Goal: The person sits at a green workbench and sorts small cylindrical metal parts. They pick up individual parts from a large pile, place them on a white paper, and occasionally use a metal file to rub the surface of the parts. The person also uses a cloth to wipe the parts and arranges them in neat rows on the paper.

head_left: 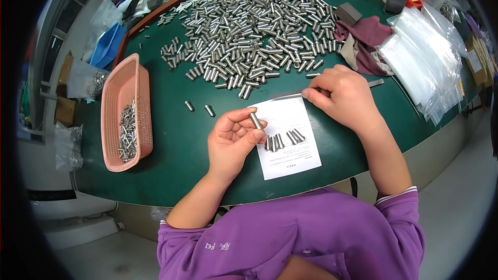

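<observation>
Pin [255, 120], bright metal, held in the left hand [231, 137] over the left edge of the sheet of paper. Left thumb and fingers pinched closed around it. Handling estimate: rigid, small but dense for its size, not fragile; smooth round side probably slippery, so best taken across the middle of the barrel.

Nearest: purple shirt [270, 228], pale stitched characters on chest. Sheet of paper [290, 170]: printed lines, mostly too small to read. Two short rows of pins [280, 141] lie on it. No brand made out.

Right hand [345, 93]: fingers curled, near the sheet's upper right corner, beside a thin grey strip [287, 95]; cannot tell whether it grips this.

Left: pink basket [146, 109] with smaller metal pieces; two loose pins [209, 110] on the green bench [176, 150]. Farther: large heap of pins [259, 26].
</observation>
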Motion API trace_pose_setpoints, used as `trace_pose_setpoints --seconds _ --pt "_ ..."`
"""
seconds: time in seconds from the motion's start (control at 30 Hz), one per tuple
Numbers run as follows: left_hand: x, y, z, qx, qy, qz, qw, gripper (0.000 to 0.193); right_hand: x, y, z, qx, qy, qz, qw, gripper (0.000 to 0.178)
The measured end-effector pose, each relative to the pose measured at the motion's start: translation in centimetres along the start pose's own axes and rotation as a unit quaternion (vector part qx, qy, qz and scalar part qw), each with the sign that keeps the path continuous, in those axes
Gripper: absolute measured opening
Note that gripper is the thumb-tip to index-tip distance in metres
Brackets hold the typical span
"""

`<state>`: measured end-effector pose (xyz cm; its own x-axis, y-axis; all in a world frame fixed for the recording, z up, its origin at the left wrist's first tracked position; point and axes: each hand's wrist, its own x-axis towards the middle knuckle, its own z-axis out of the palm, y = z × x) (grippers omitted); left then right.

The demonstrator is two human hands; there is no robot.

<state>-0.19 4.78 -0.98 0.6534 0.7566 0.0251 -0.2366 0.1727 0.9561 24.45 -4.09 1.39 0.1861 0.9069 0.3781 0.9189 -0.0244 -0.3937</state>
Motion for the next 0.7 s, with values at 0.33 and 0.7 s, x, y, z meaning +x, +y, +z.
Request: trace_pose_setpoints --seconds 0.33,0.7 --pt "-0.3 -0.1 0.3 0.163 -0.048 0.053 0.984 0.038 -0.2 -0.9 -0.9 0.077 -0.001 -0.071 0.995 0.012" --pt "-0.1 -0.5 2.1 0.517 -0.114 0.195 0.825 0.044 -1.1 -1.3 -1.3 0.136 -0.136 -0.127 0.973 0.016"
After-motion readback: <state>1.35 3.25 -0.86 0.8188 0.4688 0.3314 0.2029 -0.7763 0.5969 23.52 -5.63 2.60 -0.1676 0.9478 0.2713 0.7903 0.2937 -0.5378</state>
